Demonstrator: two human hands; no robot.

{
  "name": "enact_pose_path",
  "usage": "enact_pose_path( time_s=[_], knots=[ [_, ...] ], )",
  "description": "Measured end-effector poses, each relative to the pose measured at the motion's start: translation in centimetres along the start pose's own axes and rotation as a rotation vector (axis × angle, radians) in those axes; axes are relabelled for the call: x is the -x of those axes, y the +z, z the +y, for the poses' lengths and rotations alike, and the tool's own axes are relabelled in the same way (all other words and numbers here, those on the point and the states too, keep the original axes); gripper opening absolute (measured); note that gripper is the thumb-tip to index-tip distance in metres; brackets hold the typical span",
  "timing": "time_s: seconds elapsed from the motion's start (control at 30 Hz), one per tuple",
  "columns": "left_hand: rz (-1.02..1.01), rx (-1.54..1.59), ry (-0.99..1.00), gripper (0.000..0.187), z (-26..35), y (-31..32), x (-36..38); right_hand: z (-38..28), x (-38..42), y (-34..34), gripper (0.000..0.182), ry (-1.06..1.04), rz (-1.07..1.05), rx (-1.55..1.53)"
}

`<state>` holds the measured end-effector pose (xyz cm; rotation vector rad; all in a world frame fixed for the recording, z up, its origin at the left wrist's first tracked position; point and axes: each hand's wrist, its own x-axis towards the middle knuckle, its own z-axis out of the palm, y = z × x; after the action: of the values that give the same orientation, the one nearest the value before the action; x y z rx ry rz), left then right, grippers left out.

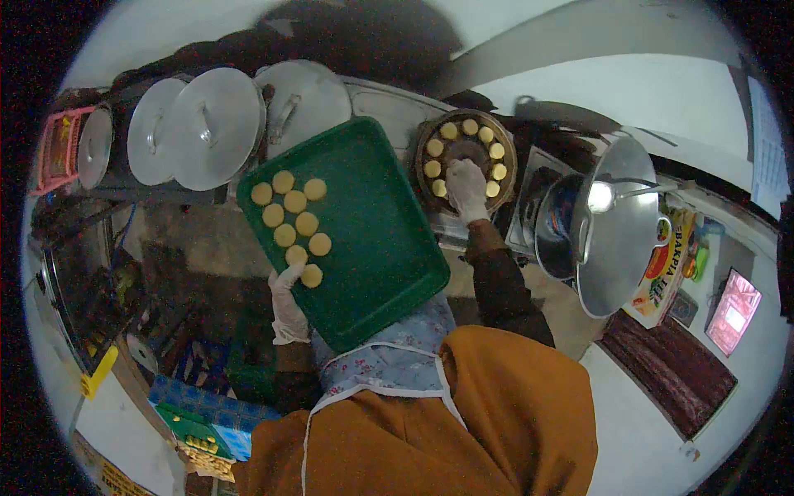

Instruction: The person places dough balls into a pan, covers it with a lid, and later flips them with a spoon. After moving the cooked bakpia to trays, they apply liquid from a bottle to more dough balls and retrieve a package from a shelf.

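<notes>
My left hand (287, 299), in a pale glove, grips the left edge of a green tray (380, 240), which is tilted in front of my apron. Several round, pale pastries (295, 201) lie along the tray's left side. At the upper right, my gloved right hand (467, 188) reaches over a round dark pan (424, 136). Its fingers are bunched and point down near the pan's lower middle; whatever they hold, if anything, is hidden. Around the inside of the pan, several pastries (497, 151) form a ring.
Large metal lids (213, 128) stand at the back left beside a pink basket (59, 153). Right of the pan is a big metal pot (620, 248). Further right are a printed box (664, 269), a dark red cloth (670, 368) and a phone (734, 312).
</notes>
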<state>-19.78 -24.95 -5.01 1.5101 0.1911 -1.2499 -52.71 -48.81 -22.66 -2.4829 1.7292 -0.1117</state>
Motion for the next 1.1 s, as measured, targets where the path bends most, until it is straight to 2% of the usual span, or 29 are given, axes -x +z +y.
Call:
enact_pose_path(
  time_s=[0.03, 0.13, 0.17, 0.23, 0.3, 0.33, 0.4, 0.43, 0.47, 0.53, 0.57, 0.63, 0.73, 0.83, 0.87, 0.97, 1.03, 1.07, 1.1],
  knots=[
    [-0.015, -0.007, 0.025, 0.041, -0.3, -0.2, -0.1, -0.2, -0.5, 0.3, 0.01, -0.012, 0.076, 0.035],
    [-0.053, 0.03, -0.018, 0.038, 0.2, 0.1, -0.3, -1.5, -3.3, -0.4, 0.015, 0.137, -0.185, -0.015],
    [-0.064, 0.053, -0.052, 0.038, 0.5, 0.2, -0.3, -1.9, -3.8, -0.9, 0.015, 0.138, -0.195, -0.011],
    [-0.118, -0.387, 0.435, 0.036, -3.2, -3.5, -1.9, -2.5, -4.4, -1.3, 0.015, 0.136, -0.215, -0.002],
    [-0.145, -0.642, 0.662, 0.034, -4.8, -5.6, -2.9, -1.6, -3.3, -0.4, 0.015, 0.07, -0.093, 0.017],
    [-0.146, -0.675, 0.648, 0.034, -4.7, -5.6, -3.0, -1.3, -3.0, -0.4, 0.015, 0.035, -0.031, 0.027],
    [-0.089, -0.468, 0.434, 0.033, -4.5, -5.1, -2.9, -1.0, -1.9, -1.3, 0.018, -0.001, 0.015, -0.047],
    [-0.033, -0.227, 0.234, 0.033, -3.1, -3.3, -2.3, -0.7, -1.5, -1.2, 0.021, -0.017, 0.038, -0.084],
    [0.022, 0.012, 0.032, 0.032, -1.9, -2.0, -1.8, -0.5, -1.3, -0.1, 0.02, 0.054, 0.02, -0.213],
    [-0.09, 0.088, -0.026, 0.034, -0.5, -1.2, -1.4, 1.0, -0.4, 4.4, 0.018, 0.2, -0.013, -0.471],
    [-0.145, 0.125, -0.053, 0.034, -0.2, -0.9, -1.3, 0.9, -0.3, 4.1, 0.018, 0.116, 0.027, -0.407],
    [-0.089, 0.146, -0.031, 0.035, -0.2, -0.6, -1.0, 0.3, -0.1, 3.3, 0.018, -0.053, 0.106, -0.284],
    [-0.099, 0.08, 0.003, 0.035, 0.5, -0.3, -1.0, -0.4, -1.2, 2.2, 0.014, -0.014, -0.114, -0.033],
    [-0.118, -0.018, 0.083, 0.033, 1.3, 0.5, -0.4, -2.6, -1.5, -3.0, 0.013, -0.073, -0.022, 0.086],
    [-0.13, -0.036, 0.107, 0.033, 1.6, 0.4, -0.3, -3.6, -2.2, -4.4, 0.014, 0.025, -0.036, 0.04],
    [-0.212, -0.087, 0.142, 0.03, 1.8, 0.1, -0.4, -9.6, -3.1, -10.2, 0.021, -0.166, 0.26, -0.265],
    [-0.321, -0.169, 0.138, 0.027, 1.5, -0.7, -0.9, -13.7, -2.9, -11.0, 0.031, -0.285, 0.218, -0.64],
    [-0.332, -0.167, 0.13, 0.027, 1.9, -0.1, -0.7, -15.5, -2.8, -10.8, 0.022, -0.279, 0.095, -0.792],
    [-0.343, -0.164, 0.123, 0.027, 2.3, 0.5, -0.4, -17.4, -3.0, -10.5, 0.019, -0.306, 0.089, -0.779]
  ],
)
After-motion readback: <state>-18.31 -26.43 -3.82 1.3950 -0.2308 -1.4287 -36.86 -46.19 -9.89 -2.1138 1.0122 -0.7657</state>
